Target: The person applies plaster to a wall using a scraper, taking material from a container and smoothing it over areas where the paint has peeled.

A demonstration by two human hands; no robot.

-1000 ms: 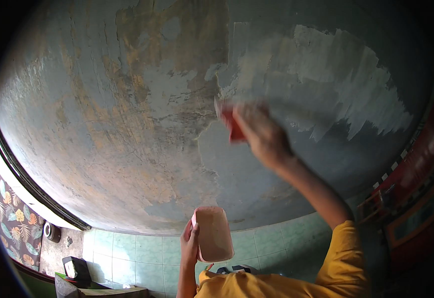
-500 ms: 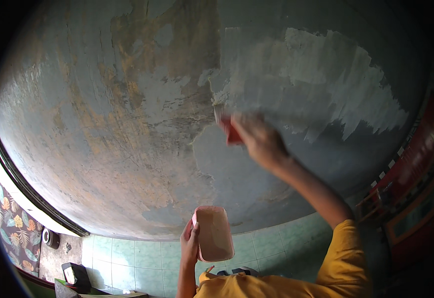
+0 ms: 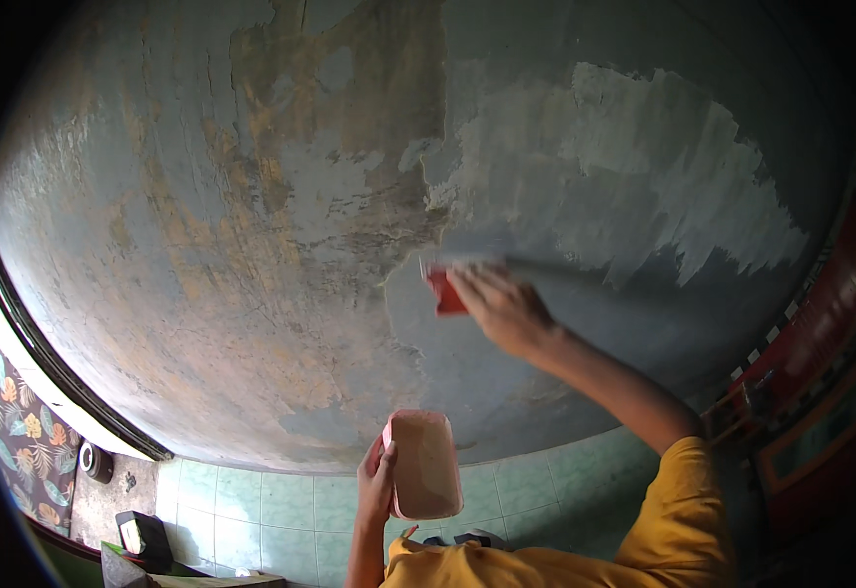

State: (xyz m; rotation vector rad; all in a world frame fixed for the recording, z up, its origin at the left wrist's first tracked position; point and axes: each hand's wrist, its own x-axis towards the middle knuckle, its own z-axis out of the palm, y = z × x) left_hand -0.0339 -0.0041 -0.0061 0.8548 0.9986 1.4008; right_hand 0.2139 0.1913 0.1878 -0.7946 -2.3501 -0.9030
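My right hand (image 3: 506, 306) grips a red scraper (image 3: 448, 292) and holds its blade edge against the wall (image 3: 300, 265). The wall is patchy, with bare brown and grey areas on the left and a smoother grey coat with pale filler (image 3: 658, 147) on the right. Low in front of me, my left hand (image 3: 377, 474) is closed on the side of a pink rectangular tub (image 3: 424, 465). Pale material coats the inside of the tub.
Light green tiles (image 3: 286, 500) cover the floor below the wall. A patterned curtain (image 3: 26, 431), a round dark container (image 3: 96, 463) and a dark box (image 3: 144, 537) are at the lower left. Red furniture (image 3: 810, 323) stands at the right.
My right hand and the red scraper have moved down the wall. The left hand keeps its hold on the tub, which has hardly shifted.
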